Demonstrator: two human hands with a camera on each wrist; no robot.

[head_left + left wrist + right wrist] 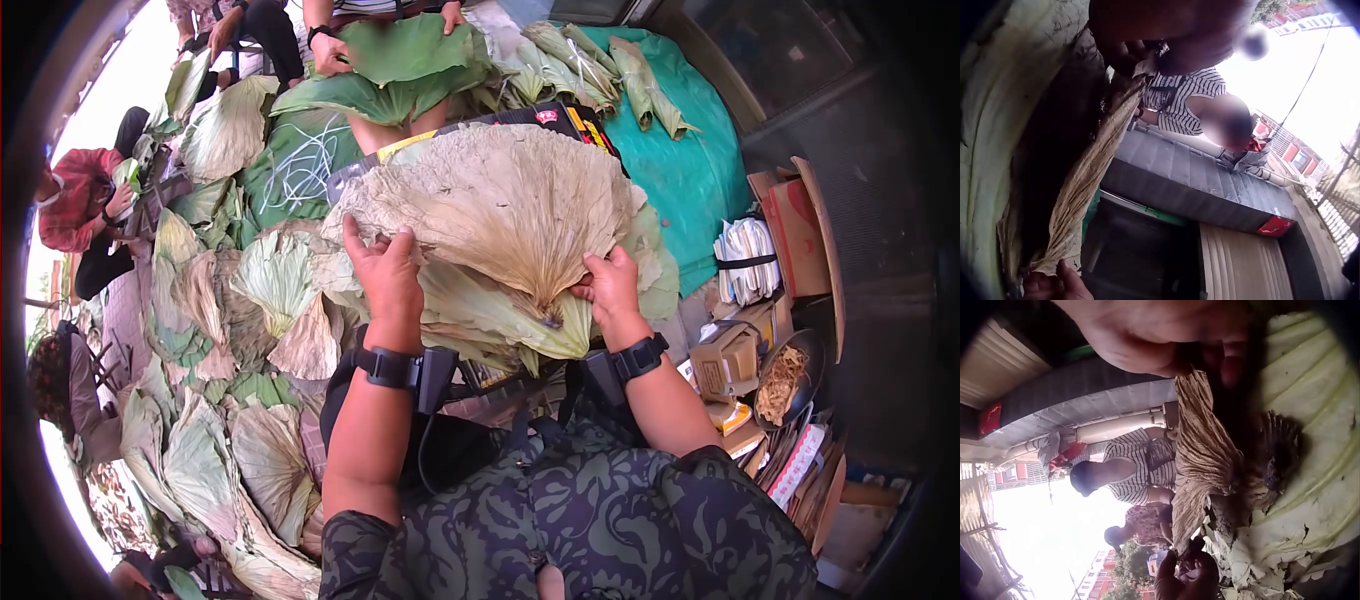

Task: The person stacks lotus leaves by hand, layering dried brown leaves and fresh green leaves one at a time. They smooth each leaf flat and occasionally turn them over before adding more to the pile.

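A large dried lotus leaf (490,190), pale brown and fan-shaped with ribs gathering at a dark stem base, is held up in front of my body. My left hand (388,275) pinches its left edge between thumb and fingers. At the right edge, my right hand (612,285) pinches it close to the gathered base. Below it lies a pile of greenish lotus leaves (470,325). In the left wrist view the leaf (1094,169) appears edge-on, stretched between both hands; the right wrist view shows its creased ribs (1200,437).
Opposite, a person holds a green leaf (410,50). More leaves (205,460) cover the ground at left, where other people sit. Leaf bundles (645,85) lie on a teal tarp (690,170). Cardboard boxes (725,360) and a dark pan (815,365) stand at right.
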